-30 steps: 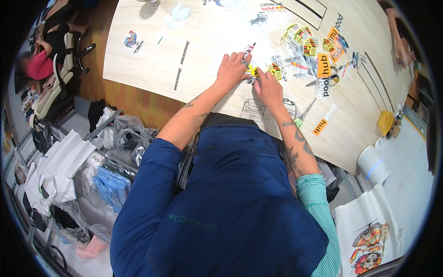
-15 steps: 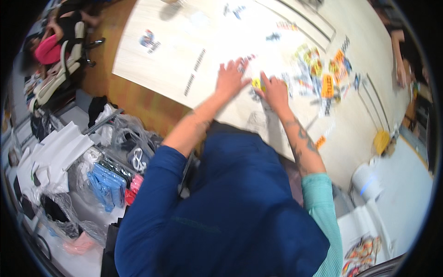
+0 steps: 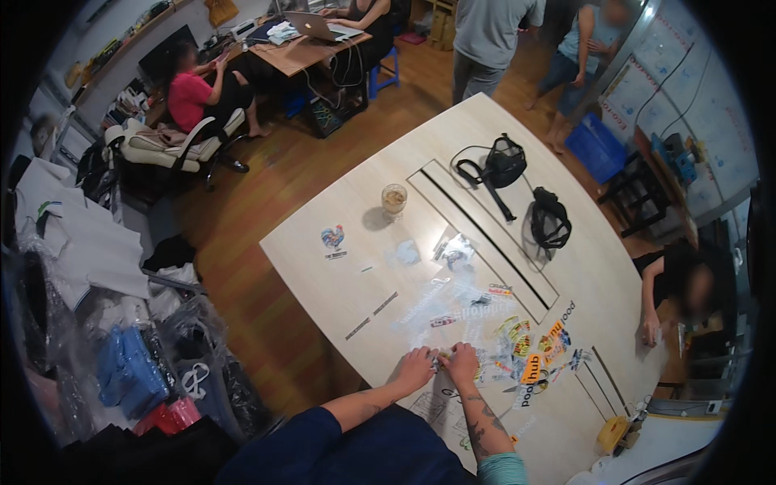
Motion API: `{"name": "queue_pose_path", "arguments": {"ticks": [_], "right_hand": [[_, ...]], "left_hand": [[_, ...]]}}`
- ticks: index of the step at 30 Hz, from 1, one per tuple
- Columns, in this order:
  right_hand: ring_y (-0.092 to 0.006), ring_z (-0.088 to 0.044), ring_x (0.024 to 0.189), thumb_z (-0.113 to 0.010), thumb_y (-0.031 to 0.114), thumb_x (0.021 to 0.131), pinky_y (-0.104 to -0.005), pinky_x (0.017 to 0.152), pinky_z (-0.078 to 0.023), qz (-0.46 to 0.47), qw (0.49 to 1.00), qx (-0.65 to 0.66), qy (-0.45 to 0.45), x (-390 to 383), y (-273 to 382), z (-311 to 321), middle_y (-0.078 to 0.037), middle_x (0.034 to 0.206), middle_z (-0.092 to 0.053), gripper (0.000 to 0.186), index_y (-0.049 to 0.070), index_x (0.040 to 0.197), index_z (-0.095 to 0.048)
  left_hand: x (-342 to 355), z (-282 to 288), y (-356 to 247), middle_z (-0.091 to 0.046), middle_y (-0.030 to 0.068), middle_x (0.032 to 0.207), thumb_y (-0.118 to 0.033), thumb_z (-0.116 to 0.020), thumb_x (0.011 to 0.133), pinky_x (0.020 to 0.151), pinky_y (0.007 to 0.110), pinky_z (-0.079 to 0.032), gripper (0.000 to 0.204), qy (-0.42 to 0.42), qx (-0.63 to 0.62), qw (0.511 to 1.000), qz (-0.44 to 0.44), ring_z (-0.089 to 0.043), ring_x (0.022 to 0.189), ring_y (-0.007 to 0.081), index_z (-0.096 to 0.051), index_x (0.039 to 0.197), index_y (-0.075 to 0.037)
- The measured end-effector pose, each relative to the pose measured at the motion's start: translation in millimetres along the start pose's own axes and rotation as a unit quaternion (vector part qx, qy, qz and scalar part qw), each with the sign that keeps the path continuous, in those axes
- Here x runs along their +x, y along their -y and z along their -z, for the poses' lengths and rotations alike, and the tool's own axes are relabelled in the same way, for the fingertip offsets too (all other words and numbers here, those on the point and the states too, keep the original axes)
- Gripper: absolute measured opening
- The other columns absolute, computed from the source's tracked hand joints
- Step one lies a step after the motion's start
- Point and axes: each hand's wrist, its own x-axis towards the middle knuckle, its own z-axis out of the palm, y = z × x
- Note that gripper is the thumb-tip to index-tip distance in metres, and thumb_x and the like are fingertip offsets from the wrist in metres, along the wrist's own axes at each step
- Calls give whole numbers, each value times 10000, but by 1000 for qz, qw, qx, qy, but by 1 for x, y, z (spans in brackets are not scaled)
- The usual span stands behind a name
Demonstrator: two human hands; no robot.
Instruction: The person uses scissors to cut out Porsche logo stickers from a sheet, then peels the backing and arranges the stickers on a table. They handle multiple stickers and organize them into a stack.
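Observation:
At the near edge of a pale wooden table (image 3: 307, 267), my left hand (image 3: 414, 365) and my right hand (image 3: 461, 364) meet, fingers bent and pinched around a small sticker piece (image 3: 439, 360) that they partly hide. Just ahead lie clear printed transfer films (image 3: 457, 311). To the right are yellow and orange stickers (image 3: 531, 368) with scissors partly under them. A line drawing (image 3: 430, 411) is below my hands.
A glass (image 3: 394, 200) and two black strap rigs (image 3: 505, 168) are farther up the table. A co-worker (image 3: 653, 287) sits at the right edge; others (image 3: 493, 44) occupy the background. A yellow roll (image 3: 614, 432) is lower right, bagged garments (image 3: 125, 368) left.
The view has tilted up, showing the whole table and room beyond, so my hands appear lower. My fingers have drawn closer together around the small piece.

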Motion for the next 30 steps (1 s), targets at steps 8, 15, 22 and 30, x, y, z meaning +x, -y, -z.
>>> {"name": "queue_pose_path", "arguments": {"ticks": [8, 15, 22, 30], "right_hand": [[-212, -691, 824, -893, 169, 663, -314, 722, -546, -153, 940, 303, 11, -7, -9, -25, -102, 881, -699, 433, 48, 992, -638], [-137, -670, 823, -821, 126, 804, -292, 748, -538, -249, 773, 581, -51, -53, 35, 50, -59, 949, -711, 335, 12, 1073, -658], [-154, -672, 948, -792, 114, 837, -303, 838, -540, -246, 689, 670, -123, -93, 59, 85, -81, 1105, -692, 445, -5, 1225, -608], [-89, -662, 807, -684, 60, 934, -225, 731, -523, -115, 774, 622, -34, -101, 66, 208, -62, 942, -718, 328, -59, 1227, -596]], "left_hand": [[1, 24, 7, -536, 151, 1218, -315, -727, 860, 948, 408, -474, 613, 2, -110, 994, 1, -548, 1146, 336, -527, 1382, -61], [12, 43, 6, -667, 42, 919, -384, -685, 954, 735, 261, -511, 498, 185, -550, 783, 224, -621, 794, 110, -585, 1285, -25], [9, 64, -24, -670, 37, 1002, -172, -739, 912, 767, 275, -526, 344, 139, -559, 815, 55, -616, 880, 95, -628, 1211, -42], [26, 182, -91, -668, 69, 1045, -46, -765, 875, 784, 261, -568, 370, 94, -671, 735, -40, -662, 951, 116, -573, 1187, 13]]}}
